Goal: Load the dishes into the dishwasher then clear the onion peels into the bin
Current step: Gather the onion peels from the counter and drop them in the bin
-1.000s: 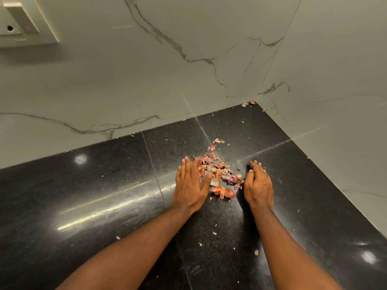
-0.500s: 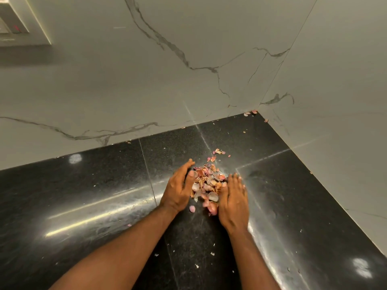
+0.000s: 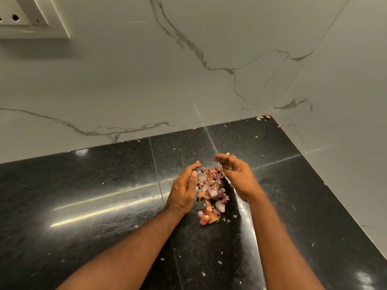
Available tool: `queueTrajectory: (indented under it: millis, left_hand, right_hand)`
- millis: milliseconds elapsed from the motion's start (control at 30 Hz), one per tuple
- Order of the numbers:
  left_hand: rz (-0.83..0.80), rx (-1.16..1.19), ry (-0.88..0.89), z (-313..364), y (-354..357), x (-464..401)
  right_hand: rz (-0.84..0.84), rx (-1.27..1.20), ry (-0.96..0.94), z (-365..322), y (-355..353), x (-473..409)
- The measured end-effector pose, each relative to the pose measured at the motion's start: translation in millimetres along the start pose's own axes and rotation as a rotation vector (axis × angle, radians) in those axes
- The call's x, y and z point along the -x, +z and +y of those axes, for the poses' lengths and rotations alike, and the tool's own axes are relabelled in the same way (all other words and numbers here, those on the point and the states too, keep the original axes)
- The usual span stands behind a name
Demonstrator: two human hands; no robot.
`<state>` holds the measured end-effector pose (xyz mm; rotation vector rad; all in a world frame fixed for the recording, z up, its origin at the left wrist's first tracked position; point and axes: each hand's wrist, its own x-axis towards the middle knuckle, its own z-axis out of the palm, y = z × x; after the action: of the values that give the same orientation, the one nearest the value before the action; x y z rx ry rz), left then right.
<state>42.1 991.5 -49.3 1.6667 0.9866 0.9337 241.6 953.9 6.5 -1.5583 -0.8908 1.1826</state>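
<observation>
Both my hands, left (image 3: 184, 191) and right (image 3: 236, 176), cup loosely around the peels (image 3: 211, 193) heaped on the surface (image 3: 104, 195), holding nothing; binning remains.

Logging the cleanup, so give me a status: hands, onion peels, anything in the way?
Left hand and right hand open, cupped either side of the onion peels. Pile on the black counter, not lifted. Stray bits in the far corner. Nothing blocking.

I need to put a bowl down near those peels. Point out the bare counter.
Barest: the black counter left of the left hand, out to the marble wall. Right of the right hand, another bare patch. Crowded: the onion peels between the hands; scraps lie nearer you and in the corner.
</observation>
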Motion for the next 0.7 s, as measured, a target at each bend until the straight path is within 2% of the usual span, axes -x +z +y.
queueTrajectory:
  millis: [67,133,300,333,433,500,600,700]
  left_hand:
    - [-0.002,0.022,-0.004,-0.5,0.2,0.0]
    - [-0.003,0.041,-0.004,-1.4,0.3,-1.2]
    - [-0.001,0.054,-0.013,-1.8,-2.3,-3.5]
    - [-0.006,0.062,-0.013,-2.4,-2.5,-3.5]
    - [-0.053,0.204,-0.043,-1.9,-2.1,-1.6]
    - [-0.064,0.281,-0.058,0.6,-2.5,-0.4]
    - [-0.017,0.32,-0.045,2.9,-3.9,-1.7]
    - [0.045,0.305,-0.021,2.0,-4.5,-4.7]
  right_hand:
    - [-0.032,-0.091,0.034,-7.4,-8.8,-7.2]
    - [0.034,-0.033,0.031,-16.8,-10.3,-12.2]
    - [0.348,0.441,-0.142,-20.7,-9.0,-26.7]
    - [0.345,0.521,-0.158,-16.8,-11.0,-29.5]
    - [0.161,0.798,-0.03,3.6,-12.0,-32.6]
    - [0.082,0.9,-0.035,23.2,-5.0,-26.1]
    - [0.045,0.675,-0.149,38.9,9.4,3.9]
    - [0.115,0.396,-0.254,44.0,20.8,39.2]
